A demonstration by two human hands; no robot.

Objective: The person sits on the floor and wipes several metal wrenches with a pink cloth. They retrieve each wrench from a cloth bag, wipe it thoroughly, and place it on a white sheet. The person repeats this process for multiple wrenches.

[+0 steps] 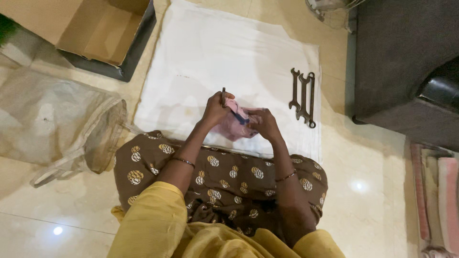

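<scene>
the pale tiled floor (pixel 373 200) fills the view, with a dark sofa (pixel 401 62) at the far right. on the floor, a white cloth (pixel 215 52) is spread out ahead of the seated person, whose brown patterned lap (pixel 224 179) lies at its near edge. to the left sit a slumped woven sack (pixel 52 124) and, farther off, an open cardboard box (pixel 103 31). folded pink and cream bedding (pixel 437 196) shows at the near right.

on the right part of the cloth lie 3 dark spanners (pixel 303 98), side by side and touching, well apart from the hands.

over the near edge of the cloth, the left hand (pixel 216 110) is closed around a small dark spanner (pixel 223 97), held roughly upright with its head poking above the fingers. the right hand (pixel 264 122) is clenched on a pink rag (pixel 235 125), bunched against the tool's lower part; a bit of blue shows in its folds.

as a judgement, the work looks to be wiping the tools: 1 spanner is in hand under the rag, and whether the 3 on the cloth are done or waiting cannot be told, since their surfaces look alike at this size.
</scene>
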